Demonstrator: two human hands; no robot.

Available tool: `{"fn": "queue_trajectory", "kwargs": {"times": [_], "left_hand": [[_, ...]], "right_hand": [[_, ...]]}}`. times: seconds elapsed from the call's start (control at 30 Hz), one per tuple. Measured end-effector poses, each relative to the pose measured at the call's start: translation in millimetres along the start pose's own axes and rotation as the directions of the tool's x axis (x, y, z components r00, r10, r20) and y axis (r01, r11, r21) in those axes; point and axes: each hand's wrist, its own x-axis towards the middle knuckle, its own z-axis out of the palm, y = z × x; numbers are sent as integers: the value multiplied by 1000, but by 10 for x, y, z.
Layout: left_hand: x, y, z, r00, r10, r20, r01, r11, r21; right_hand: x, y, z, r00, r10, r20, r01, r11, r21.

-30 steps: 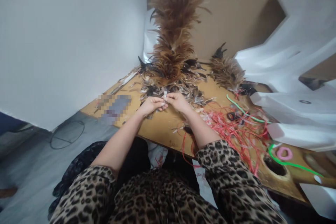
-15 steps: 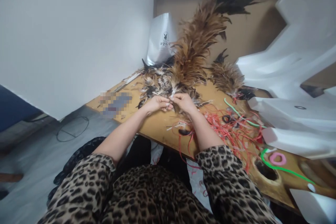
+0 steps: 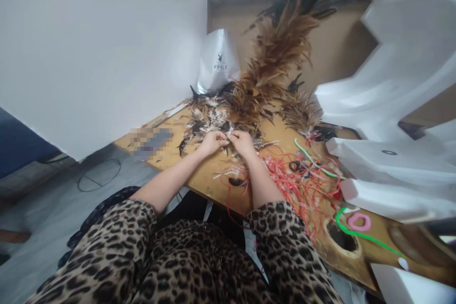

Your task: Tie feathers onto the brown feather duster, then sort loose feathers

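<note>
My left hand [image 3: 211, 142] and my right hand [image 3: 242, 141] meet over the wooden table [image 3: 210, 178], fingers pinched together on the pale quill end of a long brown feather duster [image 3: 274, 64]. The duster rises from my hands and leans up to the right, with dark feathers at its top. Loose brown and white feathers [image 3: 206, 121] lie on the table just behind my hands. Both sleeves are leopard print.
A tangle of red strings [image 3: 302, 183] lies right of my right arm, with green cords [image 3: 352, 232], a pink ring [image 3: 357, 222] and a hole in the table [image 3: 340, 241]. White sheets [image 3: 388, 104] pile at the right. A white bag [image 3: 218, 59] stands behind. A second feather bundle [image 3: 302, 109] lies beyond.
The duster has swung from upright to leaning up to the right. My hands have stayed pinched together at its base. The view has shifted, so the white bag now shows.
</note>
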Motion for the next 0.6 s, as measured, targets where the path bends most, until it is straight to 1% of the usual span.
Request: {"fn": "queue_trajectory", "kwargs": {"times": [0.07,0.13,0.2,0.27,0.37,0.43,0.5,0.53,0.6], "left_hand": [[1,41,-46,986,-19,167,25,999,-36],[1,75,-112,952,-28,305,51,997,-66],[0,85,-168,942,-48,332,74,995,-66],[-1,73,-194,954,-52,295,78,994,-75],[0,48,-175,983,-42,181,64,991,-116],[11,46,-141,996,-37,84,49,988,-144],[33,57,-108,999,-38,2,37,986,-164],[49,65,-94,999,-39,-23,34,985,-168],[86,79,-73,998,-48,-38,40,983,-177]], "right_hand": [[-4,-7,-28,999,-6,48,3,998,68],[-11,-35,-46,995,3,101,-15,993,118],[-17,-74,-43,991,5,133,-25,989,146],[-16,-109,-20,990,15,143,-38,986,164],[5,-158,13,991,71,113,-86,987,135],[35,-202,11,995,91,48,-93,995,43],[76,-261,-6,997,74,6,-73,995,-71],[99,-292,-14,998,63,2,-62,991,-121],[143,-348,-13,998,63,-15,-64,980,-189]]}}
